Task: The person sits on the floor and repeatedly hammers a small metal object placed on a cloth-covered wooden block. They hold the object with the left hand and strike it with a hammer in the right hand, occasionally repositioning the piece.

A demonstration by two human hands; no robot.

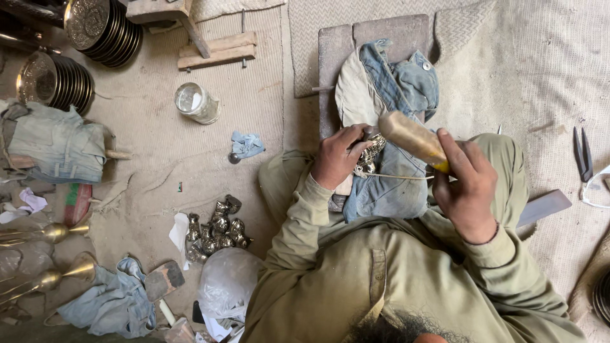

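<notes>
Now, head view: a person is sitting on a cloth-covered floor (190,146), looking down at both hands.
Left hand (337,155): fingers are curling closed around a small embossed metal piece (372,152), pressing it down on the denim rag.
Metal piece: lying on the denim rag (387,184), which is draping over a stone block (375,38) in front of the knees.
Right hand (467,181): fingers are wrapping tight round the handle of a wooden mallet (413,136), whose pale head is hovering just beside the metal piece.
Thin stick (394,176): lying across the rag, under the mallet.
Heap of metal pieces (219,232): sitting on the floor to the person's left, well apart from the hands.
Glass jar (196,103): lying tilted near a small blue cloth scrap (246,145).
Stacked metal plates (105,25): leaning at the upper left.
Scissors (582,155): resting on the floor to the right.
Brass funnels (63,251): lying at the left edge.
</notes>
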